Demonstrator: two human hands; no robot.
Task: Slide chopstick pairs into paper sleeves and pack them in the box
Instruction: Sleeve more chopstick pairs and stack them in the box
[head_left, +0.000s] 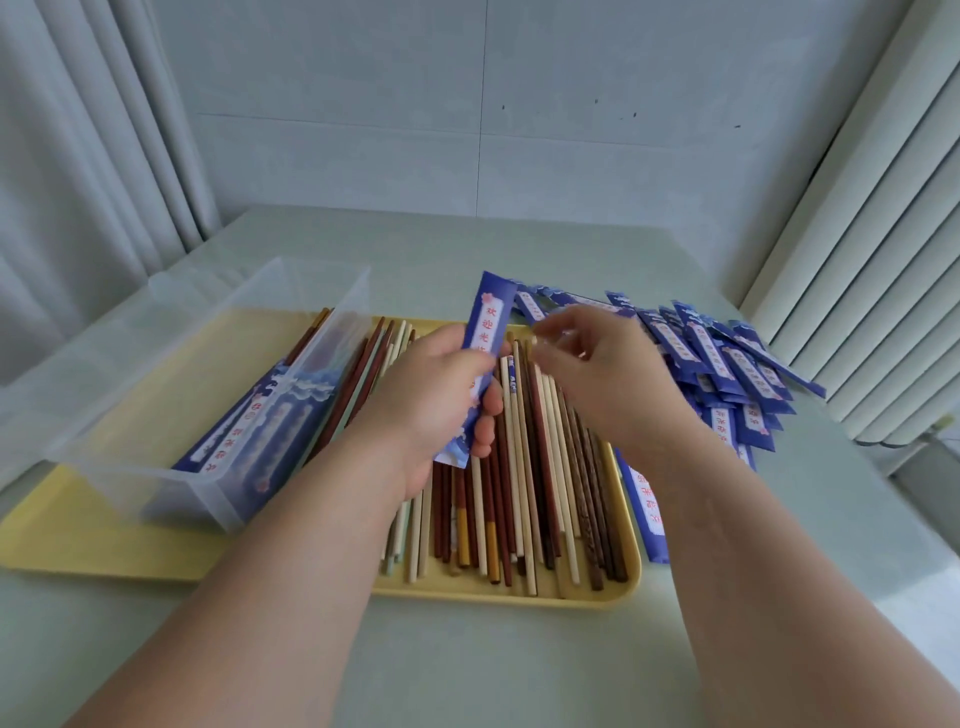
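Note:
My left hand (441, 395) grips a blue paper sleeve (485, 332) with red characters, held upright over the yellow tray (498, 592). Several loose chopsticks (524, 493), pale, red-brown and dark, lie side by side in the tray. My right hand (597, 369) hovers over their far ends with curled, blurred fingers, its fingertips close to the sleeve's upper part; whether it pinches a chopstick is unclear. A clear plastic box (171, 395) stands on the tray's left part and holds sleeved pairs (260, 431).
A heap of empty blue sleeves (727, 364) lies on the table to the right of the tray, and one sleeve (647, 504) lies along the tray's right edge. White curtains hang on both sides, with a grey wall behind the table.

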